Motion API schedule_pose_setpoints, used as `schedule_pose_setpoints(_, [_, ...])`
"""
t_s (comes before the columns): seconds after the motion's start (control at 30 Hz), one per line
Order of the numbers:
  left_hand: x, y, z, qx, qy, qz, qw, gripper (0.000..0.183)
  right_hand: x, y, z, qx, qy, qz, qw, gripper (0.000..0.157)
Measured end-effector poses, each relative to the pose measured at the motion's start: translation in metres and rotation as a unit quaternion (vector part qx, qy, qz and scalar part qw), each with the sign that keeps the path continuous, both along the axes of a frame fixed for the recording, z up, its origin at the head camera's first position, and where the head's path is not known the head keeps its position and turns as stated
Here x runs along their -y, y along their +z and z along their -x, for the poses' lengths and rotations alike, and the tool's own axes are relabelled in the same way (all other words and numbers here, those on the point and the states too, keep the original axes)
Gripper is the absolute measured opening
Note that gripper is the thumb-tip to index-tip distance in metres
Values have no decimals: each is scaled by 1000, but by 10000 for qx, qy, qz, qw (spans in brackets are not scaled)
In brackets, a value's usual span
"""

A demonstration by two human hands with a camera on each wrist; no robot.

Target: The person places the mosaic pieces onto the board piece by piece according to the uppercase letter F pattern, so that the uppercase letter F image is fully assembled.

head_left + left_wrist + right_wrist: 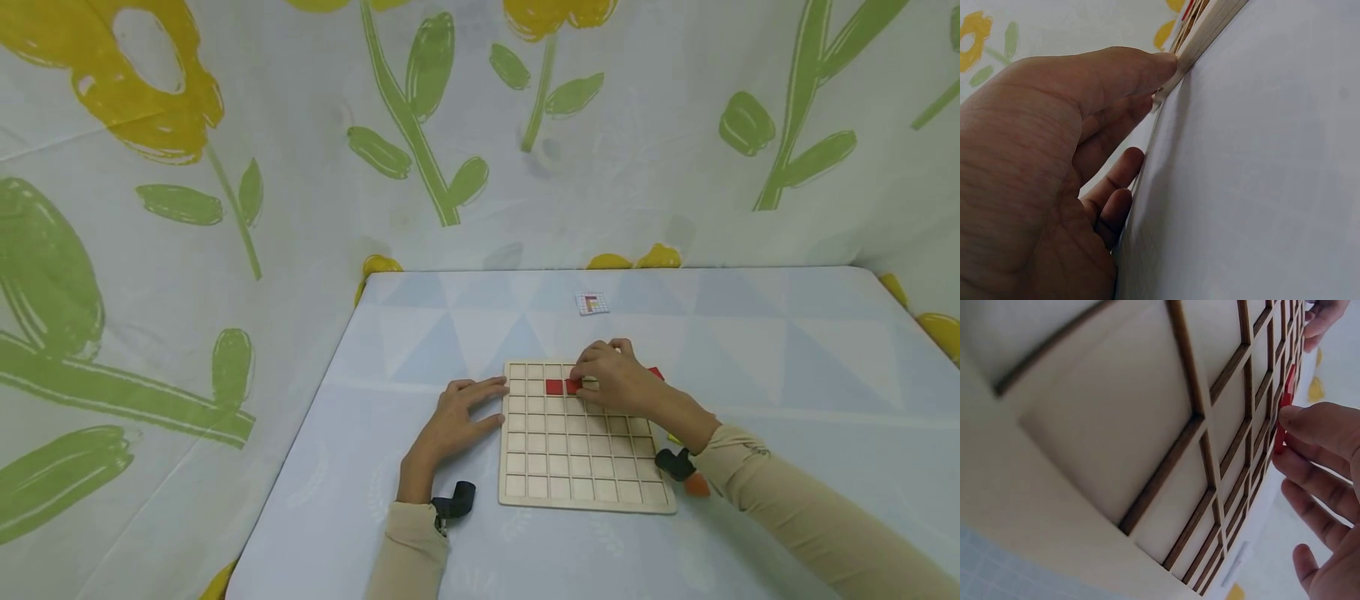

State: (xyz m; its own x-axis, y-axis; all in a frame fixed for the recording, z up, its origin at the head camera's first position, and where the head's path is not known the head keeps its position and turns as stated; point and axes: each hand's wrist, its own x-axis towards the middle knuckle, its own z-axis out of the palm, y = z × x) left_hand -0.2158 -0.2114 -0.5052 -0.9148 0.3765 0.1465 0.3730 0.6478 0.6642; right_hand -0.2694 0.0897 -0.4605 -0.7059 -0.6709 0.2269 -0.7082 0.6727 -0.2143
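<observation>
A square wooden grid board (585, 492) lies on the table. In its second row from the far edge sits a red square tile (554, 387). Right beside it, the right hand (618, 382) pinches a second red tile (1280, 439) between thumb and fingertips, tilted at the grid in the right wrist view. The left hand (456, 419) is at the board's left side, fingers extended. In the left wrist view, its thumb tip touches the board's wooden edge (1200, 47), and the other fingers are partly hidden behind the hand.
A small card (592, 303) with a coloured grid pattern lies beyond the board. Past the right hand, a red piece (656, 373) and a yellow piece (673, 438) peek out, with an orange piece (697, 485) near the right wrist. A flowered curtain (615, 192) hangs behind the table.
</observation>
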Motion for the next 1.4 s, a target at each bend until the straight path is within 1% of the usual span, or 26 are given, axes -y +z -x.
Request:
schedule_pose_setpoints(0.17, [-3,1,2,88,4,33,10000,44,-4,0,0,33,39,18,10000,14])
schedule_pose_setpoints(0.4, [-5,4,2,117,39,22,9999,44,-7,2,1,76,18,-46,10000,16])
schedule_pose_setpoints(0.57, [-7,5,2,110,17,-59,9999,44,-10,3,-1,52,36,26,10000,16])
schedule_pose_setpoints(0.7, [-7,4,2,118,40,-101,9999,44,-16,7,-3,56,61,200,9998,15])
schedule_pose_setpoints(0.97, [-6,2,0,95,120,-72,9999,45,-41,17,-4,102,-267,278,9992,20])
schedule_pose_setpoints(1.13, [-4,0,0,145,187,-23,9997,44,-60,16,-5,152,-396,349,9985,20])
schedule_pose_setpoints(1.3, [-4,-1,-1,203,211,21,9996,45,-73,15,-8,347,-772,251,9961,21])
schedule_pose_setpoints(1.4, [-4,-1,-2,238,232,21,9994,45,-80,14,-8,340,-861,224,9955,21])
